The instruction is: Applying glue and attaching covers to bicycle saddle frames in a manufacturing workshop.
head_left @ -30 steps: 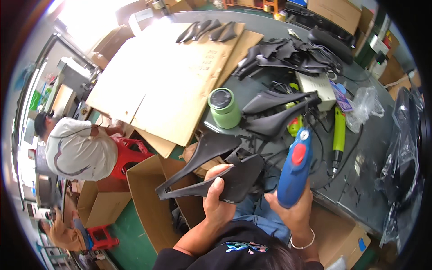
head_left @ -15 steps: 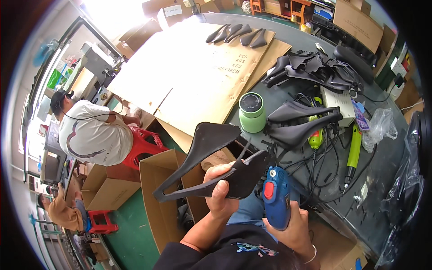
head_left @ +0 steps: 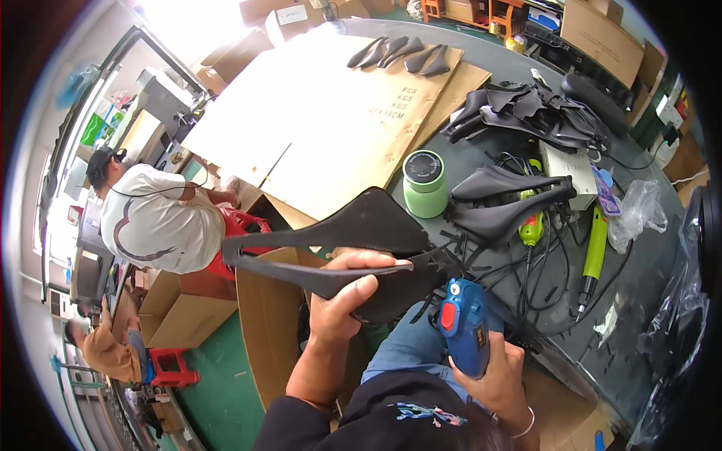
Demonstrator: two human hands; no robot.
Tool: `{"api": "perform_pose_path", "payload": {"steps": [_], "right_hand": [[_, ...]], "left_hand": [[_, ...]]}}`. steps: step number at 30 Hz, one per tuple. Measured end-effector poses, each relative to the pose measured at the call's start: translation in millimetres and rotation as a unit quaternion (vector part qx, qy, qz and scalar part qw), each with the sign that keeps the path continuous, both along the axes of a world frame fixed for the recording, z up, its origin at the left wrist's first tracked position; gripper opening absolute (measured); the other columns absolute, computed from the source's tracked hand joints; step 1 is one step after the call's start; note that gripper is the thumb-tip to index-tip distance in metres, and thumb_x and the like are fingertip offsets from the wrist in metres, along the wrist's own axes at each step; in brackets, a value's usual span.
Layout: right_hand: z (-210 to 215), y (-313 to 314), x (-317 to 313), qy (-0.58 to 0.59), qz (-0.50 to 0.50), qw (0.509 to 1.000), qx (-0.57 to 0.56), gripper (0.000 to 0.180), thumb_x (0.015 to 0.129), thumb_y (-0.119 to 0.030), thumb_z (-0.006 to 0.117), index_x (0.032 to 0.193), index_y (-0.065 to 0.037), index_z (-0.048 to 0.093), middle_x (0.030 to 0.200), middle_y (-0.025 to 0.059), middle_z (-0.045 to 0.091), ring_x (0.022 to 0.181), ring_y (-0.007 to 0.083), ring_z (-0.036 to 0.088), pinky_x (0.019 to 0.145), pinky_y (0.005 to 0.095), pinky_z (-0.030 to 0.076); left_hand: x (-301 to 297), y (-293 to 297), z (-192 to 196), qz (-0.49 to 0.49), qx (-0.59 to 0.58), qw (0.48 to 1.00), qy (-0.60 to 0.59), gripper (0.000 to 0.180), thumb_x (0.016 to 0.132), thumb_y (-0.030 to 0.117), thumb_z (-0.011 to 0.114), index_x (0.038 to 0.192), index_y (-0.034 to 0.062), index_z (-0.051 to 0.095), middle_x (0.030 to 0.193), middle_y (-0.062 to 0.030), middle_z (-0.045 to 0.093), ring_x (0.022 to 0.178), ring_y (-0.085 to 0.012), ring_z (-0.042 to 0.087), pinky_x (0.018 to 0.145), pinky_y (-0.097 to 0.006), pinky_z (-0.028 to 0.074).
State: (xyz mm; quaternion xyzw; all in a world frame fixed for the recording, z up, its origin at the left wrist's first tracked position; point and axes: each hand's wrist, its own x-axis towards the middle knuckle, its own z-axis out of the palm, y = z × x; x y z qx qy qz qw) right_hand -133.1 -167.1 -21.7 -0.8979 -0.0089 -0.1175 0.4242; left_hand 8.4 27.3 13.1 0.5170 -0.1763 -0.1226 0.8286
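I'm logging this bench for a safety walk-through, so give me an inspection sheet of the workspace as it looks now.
Surface: dark grey table, partly covered by flattened cardboard sheets.
Job's things: black bicycle saddle shell held up over an open carton; blue power tool with red button.
Clutter: green canister, finished saddle, pile of black shells, green-handled tools, clear plastic bag.
Hands: left hand grips the shell; right hand grips the blue tool.
Cables: black cords tangled across the table.
Surroundings: a person in a white shirt on a red stool, cartons on a green floor.
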Motion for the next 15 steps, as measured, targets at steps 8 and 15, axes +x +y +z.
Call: {"api": "perform_pose_path", "payload": {"steps": [8,15], "right_hand": [[-5,2,-2,0.016,0.016,0.998,-0.06,0.051,0.055,-0.011,0.078,0.093,0.0,0.046,0.065,0.014,0.056,0.056,0.0317,0.058,0.054,0.0366,0.046],[-5,5,-1,0.02,0.028,0.995,-0.092,0.058,0.05,-0.013,0.08,0.096,0.0,0.047,0.067,0.0147,0.057,0.058,0.0328,0.057,0.056,0.0384,0.045]], "left_hand": [[1,6,27,-0.019,0.065,0.994,0.087,0.029,0.074,0.008,0.054,0.099,-0.0055,0.057,0.098,-0.0146,0.061,0.091,-0.0199,0.06,0.083,-0.03,0.047],[2,1,25,-0.05,0.121,0.99,0.05,0.028,0.077,0.008,0.056,0.101,-0.0056,0.056,0.095,-0.0101,0.06,0.089,-0.0153,0.058,0.081,-0.027,0.045]]}}
